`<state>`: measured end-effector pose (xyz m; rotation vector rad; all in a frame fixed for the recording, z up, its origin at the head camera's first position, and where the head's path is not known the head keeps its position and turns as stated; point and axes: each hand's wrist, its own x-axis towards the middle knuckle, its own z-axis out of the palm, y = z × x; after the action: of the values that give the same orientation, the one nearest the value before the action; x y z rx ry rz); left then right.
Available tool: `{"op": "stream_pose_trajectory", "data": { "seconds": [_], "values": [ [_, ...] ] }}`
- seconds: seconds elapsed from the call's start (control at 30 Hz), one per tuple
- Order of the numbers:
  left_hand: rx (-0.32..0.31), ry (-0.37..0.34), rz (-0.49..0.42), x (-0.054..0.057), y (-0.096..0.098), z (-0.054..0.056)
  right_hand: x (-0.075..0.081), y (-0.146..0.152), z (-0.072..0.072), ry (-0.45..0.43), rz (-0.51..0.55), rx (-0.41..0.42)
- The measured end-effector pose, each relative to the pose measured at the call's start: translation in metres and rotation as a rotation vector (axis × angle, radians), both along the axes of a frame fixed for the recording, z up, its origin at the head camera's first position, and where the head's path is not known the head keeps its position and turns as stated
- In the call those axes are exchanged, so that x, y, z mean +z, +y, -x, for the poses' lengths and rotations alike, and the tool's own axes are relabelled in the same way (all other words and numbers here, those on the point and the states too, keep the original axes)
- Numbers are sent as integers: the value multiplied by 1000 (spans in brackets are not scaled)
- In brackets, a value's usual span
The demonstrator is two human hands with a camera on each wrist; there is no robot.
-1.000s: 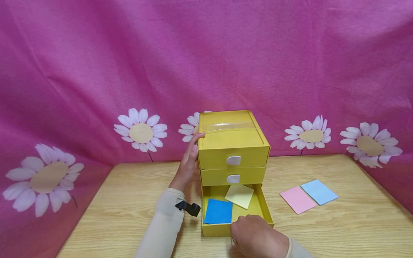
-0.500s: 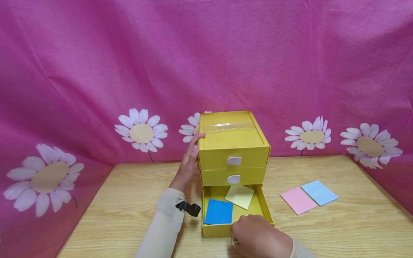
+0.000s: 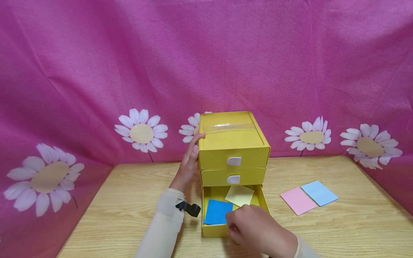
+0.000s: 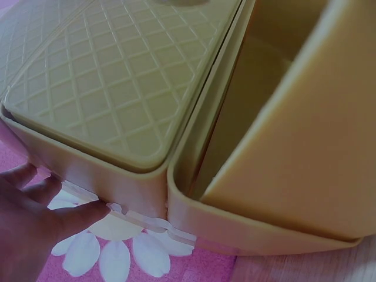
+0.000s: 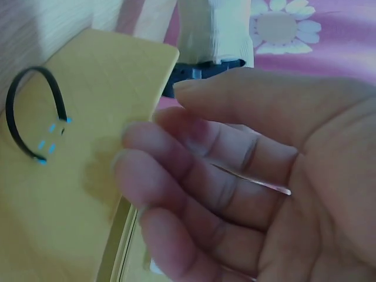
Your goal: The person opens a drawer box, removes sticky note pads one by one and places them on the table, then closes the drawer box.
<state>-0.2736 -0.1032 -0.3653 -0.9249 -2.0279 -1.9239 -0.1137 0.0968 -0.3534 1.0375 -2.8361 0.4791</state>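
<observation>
A yellow drawer unit (image 3: 235, 138) stands on the table, its bottom drawer (image 3: 214, 231) pulled out. Inside that drawer lie a blue sticky-note pad (image 3: 217, 211) and a pale yellow one (image 3: 238, 195). My left hand (image 3: 184, 170) rests against the unit's left side, fingertips at the top edge; the left wrist view shows its fingers (image 4: 79, 218) extended along the wall. Over the drawer's front edge is my right hand (image 3: 253, 227), hiding part of it. In the right wrist view its fingers (image 5: 194, 197) are loosely curled around nothing, apart from a black loop handle (image 5: 10, 111) on the drawer front.
Right of the unit, a pink pad (image 3: 298, 201) and a light blue pad (image 3: 319, 192) lie side by side on the wooden table (image 3: 129, 215). The upper two drawers with white tabs (image 3: 233, 161) are closed. A pink flowered cloth (image 3: 226, 53) hangs behind.
My right hand has lifted from the drawer's front edge and shifted slightly up and over it. The left hand, drawer and pads stay in place.
</observation>
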Motion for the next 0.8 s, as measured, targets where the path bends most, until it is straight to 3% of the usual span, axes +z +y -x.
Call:
{"op": "stream_pose_trajectory", "data": {
  "seconds": [0.2,0.43,0.53,0.63,0.8],
  "values": [
    [-10,-1,0,3,-1,-2,-1,4,10,4,56,2],
    [-28,-25,2,26,1,-24,0,10,24,-10,69,-21],
    [-21,-26,12,29,1,-26,-2,11,29,-25,60,-25],
    [-28,-25,16,23,1,-20,-4,12,33,-46,44,-36],
    [-22,-14,5,5,1,-4,-7,8,40,-131,14,-66]
  ]
}}
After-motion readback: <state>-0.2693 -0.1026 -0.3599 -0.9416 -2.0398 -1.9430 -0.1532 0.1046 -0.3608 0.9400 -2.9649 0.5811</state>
